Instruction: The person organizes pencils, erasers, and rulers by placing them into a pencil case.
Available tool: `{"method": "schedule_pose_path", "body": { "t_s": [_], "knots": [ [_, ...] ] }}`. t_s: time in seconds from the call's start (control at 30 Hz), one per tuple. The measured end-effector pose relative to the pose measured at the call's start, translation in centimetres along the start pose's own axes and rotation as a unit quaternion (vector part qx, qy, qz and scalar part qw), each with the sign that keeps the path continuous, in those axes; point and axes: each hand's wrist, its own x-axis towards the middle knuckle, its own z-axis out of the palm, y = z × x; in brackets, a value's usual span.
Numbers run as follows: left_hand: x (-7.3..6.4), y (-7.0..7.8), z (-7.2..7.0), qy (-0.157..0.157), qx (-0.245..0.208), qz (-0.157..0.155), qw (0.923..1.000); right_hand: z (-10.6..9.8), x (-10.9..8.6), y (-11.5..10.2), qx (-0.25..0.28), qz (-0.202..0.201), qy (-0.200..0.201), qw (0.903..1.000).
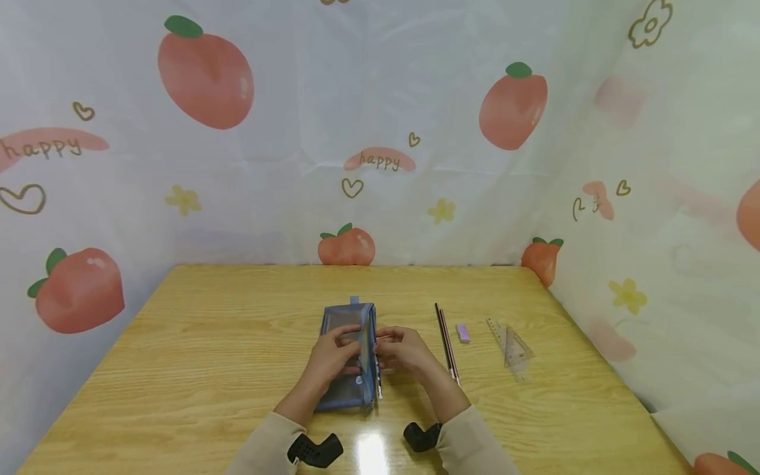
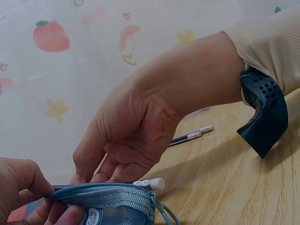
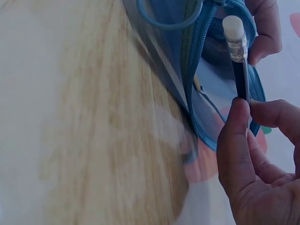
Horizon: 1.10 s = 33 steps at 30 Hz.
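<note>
A blue mesh zippered pencil case (image 1: 341, 400) lies on the wooden table in front of me, its zipper side towards the right. My left hand (image 1: 332, 356) pinches the edge of the opening between thumb and fingers, holding the zipper apart in the right wrist view. At that opening, my right hand (image 1: 406, 349) pinches a dark pencil (image 3: 240, 77) with a white eraser end between thumb and index finger. The pencil runs along the case mouth, its eraser end pointing towards me. Inside the case, a sharpened pencil tip (image 3: 197, 84) shows through the gap.
Right of the hands lie two dark pencils (image 1: 446, 340) side by side, a purple eraser (image 1: 462, 333), a clear ruler (image 1: 495, 331) and a clear set square (image 1: 518, 349). A peach-printed cloth (image 1: 273, 198) hangs behind the table (image 1: 225, 356) and along its sides.
</note>
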Motion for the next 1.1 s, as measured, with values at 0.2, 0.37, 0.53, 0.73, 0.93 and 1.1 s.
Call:
{"method": "schedule_pose_path", "body": {
  "t_s": [0.2, 0.37, 0.53, 0.73, 0.93, 1.1],
  "knots": [
    [-0.12, 0.09, 0.04, -0.001, -0.001, 0.0, 1.0, 0.18, 0.0, 0.16, -0.001, -0.006, 0.005, 1.0],
    [-0.36, 0.3, 0.07, -0.003, -0.003, -0.002, 1.0, 0.35, 0.06, 0.34, 0.003, -0.008, 0.009, 0.9999],
    [-0.42, 0.34, 0.12, -0.005, -0.002, -0.004, 1.0, 0.51, 0.13, 0.36, 0.005, -0.008, 0.013, 0.9999],
    [-0.41, 0.33, 0.24, -0.007, 0.002, -0.001, 1.0, 0.52, 0.13, 0.33, 0.008, -0.009, 0.005, 0.9999],
    [-0.63, 0.73, 0.24, -0.004, 0.007, -0.003, 1.0, 0.46, 0.13, 0.51, 0.008, -0.016, -0.007, 0.9998],
    [-0.35, 0.27, 0.18, -0.003, 0.008, -0.007, 0.9999, 0.46, 0.1, 0.51, 0.012, -0.02, -0.026, 0.9994]
  ]
}}
